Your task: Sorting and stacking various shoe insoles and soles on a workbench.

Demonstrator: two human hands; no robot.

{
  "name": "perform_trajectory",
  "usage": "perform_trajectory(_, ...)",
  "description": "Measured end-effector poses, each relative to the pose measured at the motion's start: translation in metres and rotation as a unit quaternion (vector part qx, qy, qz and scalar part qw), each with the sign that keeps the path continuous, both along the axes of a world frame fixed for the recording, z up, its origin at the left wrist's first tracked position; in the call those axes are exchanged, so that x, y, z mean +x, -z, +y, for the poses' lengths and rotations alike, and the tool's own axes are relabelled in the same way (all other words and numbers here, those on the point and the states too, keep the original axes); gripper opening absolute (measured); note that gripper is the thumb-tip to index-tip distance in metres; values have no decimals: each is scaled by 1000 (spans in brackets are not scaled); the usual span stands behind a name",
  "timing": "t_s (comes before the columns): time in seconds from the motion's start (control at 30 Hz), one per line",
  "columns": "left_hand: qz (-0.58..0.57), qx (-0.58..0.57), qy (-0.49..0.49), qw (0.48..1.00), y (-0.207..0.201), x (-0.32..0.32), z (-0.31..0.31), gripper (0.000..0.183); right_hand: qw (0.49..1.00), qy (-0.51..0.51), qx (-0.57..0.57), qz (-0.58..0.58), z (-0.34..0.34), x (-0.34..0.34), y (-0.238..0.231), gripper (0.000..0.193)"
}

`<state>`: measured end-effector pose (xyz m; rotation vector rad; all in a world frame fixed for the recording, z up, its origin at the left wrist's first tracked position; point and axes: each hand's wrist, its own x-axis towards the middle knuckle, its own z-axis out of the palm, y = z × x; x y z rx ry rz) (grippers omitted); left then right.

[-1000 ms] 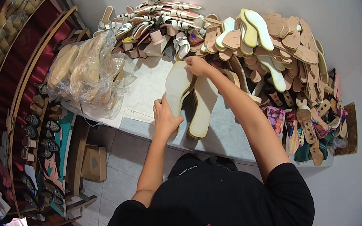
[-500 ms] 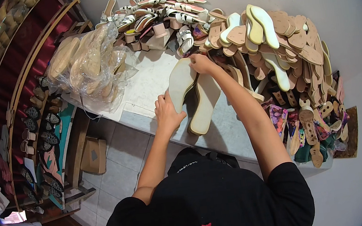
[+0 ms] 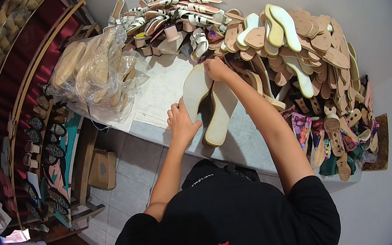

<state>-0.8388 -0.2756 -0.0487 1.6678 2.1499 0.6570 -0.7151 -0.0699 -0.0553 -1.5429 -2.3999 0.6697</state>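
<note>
Two cream shoe soles stand out in front of me at the bench's front edge. The left sole (image 3: pixel 194 87) is raised and held from both sides. My left hand (image 3: pixel 183 123) grips its near, narrow end, with the thumb stretched along the bottom. At its far, wide end, my right hand (image 3: pixel 218 69) is closed on the edge; the fingertips are partly hidden. The right sole (image 3: pixel 221 114) rests beside it, apparently on top of further soles, its far end partly covered by my right hand and forearm.
A clear plastic bag of wooden-looking soles (image 3: pixel 94 69) lies on the white bench (image 3: pixel 164 80) at left. White strap sandals (image 3: pixel 177 9) heap up at the back. Stacked tan insoles (image 3: pixel 312 34) and floral uppers (image 3: pixel 302 126) crowd the right. Shoe racks (image 3: pixel 32 106) line the left.
My right hand has shifted very slightly left along the far end of the sole. My left hand and both soles look almost still.
</note>
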Motion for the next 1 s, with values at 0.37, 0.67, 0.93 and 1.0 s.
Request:
perform_trajectory(0.37,11,13,-2,1000,-1,1,0,81,999,4,-7,-46,-8,1,-15,38)
perform_trajectory(0.67,1,8,4,1000,-1,-1,0,81,998,-10,-14,-55,-2,2,-9,38)
perform_trajectory(0.93,-2,-10,15,1000,-9,0,-3,87,997,2,-13,-70,-7,3,-5,43)
perform_trajectory(1.0,-4,-21,24,999,-9,-3,-7,90,996,7,23,-86,-12,1,-7,50)
